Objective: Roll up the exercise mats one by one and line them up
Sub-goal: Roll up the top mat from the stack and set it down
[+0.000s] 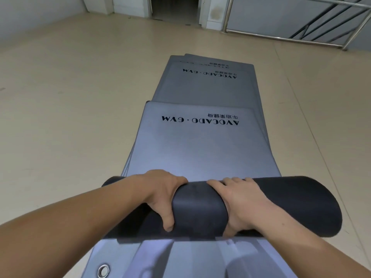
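A grey exercise mat [198, 149] printed with "AVOCADO · GYM" lies lengthwise in front of me on top of a stack of like mats [210, 85]. Its near end is wound into a thick dark roll [281, 205] lying across the stack. My left hand [160, 195] clasps the roll left of its middle, fingers over the far side and thumb on the near side. My right hand [239, 201] grips it just right of the middle in the same way. Below the roll, the near end of a lower mat shows a metal eyelet [103, 270].
The mats rest on a beige tiled floor [60, 117] that stretches out on both sides. A dark doorway [174, 7] opens in the far wall. A metal stair railing [301, 37] runs along the back right.
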Demonstrator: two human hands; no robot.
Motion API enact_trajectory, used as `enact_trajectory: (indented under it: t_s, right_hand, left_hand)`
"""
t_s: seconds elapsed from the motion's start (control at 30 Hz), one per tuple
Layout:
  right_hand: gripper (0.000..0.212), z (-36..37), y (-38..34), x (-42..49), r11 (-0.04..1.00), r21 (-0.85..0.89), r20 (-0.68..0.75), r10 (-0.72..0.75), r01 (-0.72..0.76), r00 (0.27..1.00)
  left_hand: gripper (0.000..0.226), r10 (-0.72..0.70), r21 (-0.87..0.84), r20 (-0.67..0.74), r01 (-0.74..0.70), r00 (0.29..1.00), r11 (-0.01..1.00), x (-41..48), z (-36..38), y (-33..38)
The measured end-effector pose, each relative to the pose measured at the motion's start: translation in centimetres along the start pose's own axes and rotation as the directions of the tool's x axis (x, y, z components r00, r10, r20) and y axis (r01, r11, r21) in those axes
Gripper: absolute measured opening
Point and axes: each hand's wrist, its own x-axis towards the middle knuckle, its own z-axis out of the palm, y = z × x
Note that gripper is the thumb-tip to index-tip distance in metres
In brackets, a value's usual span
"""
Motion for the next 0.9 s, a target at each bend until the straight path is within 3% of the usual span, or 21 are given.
enact_trajectory:
  t_s: [0.07,0.17,0.23,0.3,0.37,0.47,0.53,0.57,0.63,0.7,0.8,0.9]
  right_hand:
    - [0.127,-0.4,0.2,-0.9,0.994,0.091,0.148,-0.066,0.053,0.987]
    - [0.107,-0.4,0.2,-1.5,0.960,0.281,0.350,-0.111,0.009,0.930]
    - [0.104,-0.3,0.7,-0.9,0.928,0.372,0.398,-0.139,-0.021,0.907]
    - [0.114,-0.3,1.5,-0.3,0.878,0.474,0.392,-0.143,-0.066,0.909]
    - [0.127,-0.3,2.4,0.3,0.843,0.531,0.345,-0.116,-0.092,0.931]
    - [0.123,-0.4,3.6,1.4,0.824,0.563,0.201,-0.067,-0.060,0.977]
    - [0.113,-0.8,4.0,2.1,0.834,0.550,0.107,-0.019,-0.044,0.994]
    - [0.106,-1.1,4.2,2.3,0.845,0.532,0.057,0.021,-0.049,0.998]
    - [0.087,-2.1,4.1,2.4,0.876,0.472,-0.042,0.134,-0.098,0.990]
    - [0.064,-2.8,2.7,2.0,0.922,0.357,-0.184,0.223,-0.146,0.957]
    - [0.034,-2.6,-1.0,0.6,0.994,0.050,-0.393,0.110,-0.098,0.913]
    - [0.048,-1.7,-3.8,-0.7,1.000,0.003,-0.344,-0.006,0.008,0.939]
  left_hand:
    - [0.096,0.002,-0.155,0.184,0.027,0.983,0.988,-0.5,0.7,-0.3]
    - [0.089,0.067,-0.331,0.382,0.069,0.922,0.941,-1.2,2.3,-0.4]
    - [0.096,0.074,-0.372,0.355,0.069,0.932,0.926,-1.7,2.4,-0.6]
    - [0.118,-0.005,-0.356,0.236,0.091,0.972,0.930,-2.7,1.7,-0.8]
    - [0.119,-0.105,-0.168,0.033,0.109,0.994,0.980,-4.1,0.7,-0.6]
    - [0.071,-0.060,0.159,-0.290,0.110,0.955,0.981,-6.4,1.3,1.5]
    - [0.056,-0.026,0.233,-0.364,0.118,0.931,0.965,-7.2,3.2,3.5]
    - [0.068,-0.028,0.255,-0.350,0.124,0.936,0.959,-7.4,4.5,4.2]
    - [0.116,-0.087,0.312,-0.277,0.175,0.957,0.934,-6.6,6.8,4.6]
    - [0.141,-0.144,0.336,-0.270,0.233,0.952,0.913,-5.0,8.1,3.7]
    - [0.142,-0.126,0.278,-0.350,0.231,0.928,0.932,-3.1,7.7,1.9]
    - [0.135,-0.066,0.246,-0.379,0.169,0.923,0.954,-1.9,5.9,0.4]
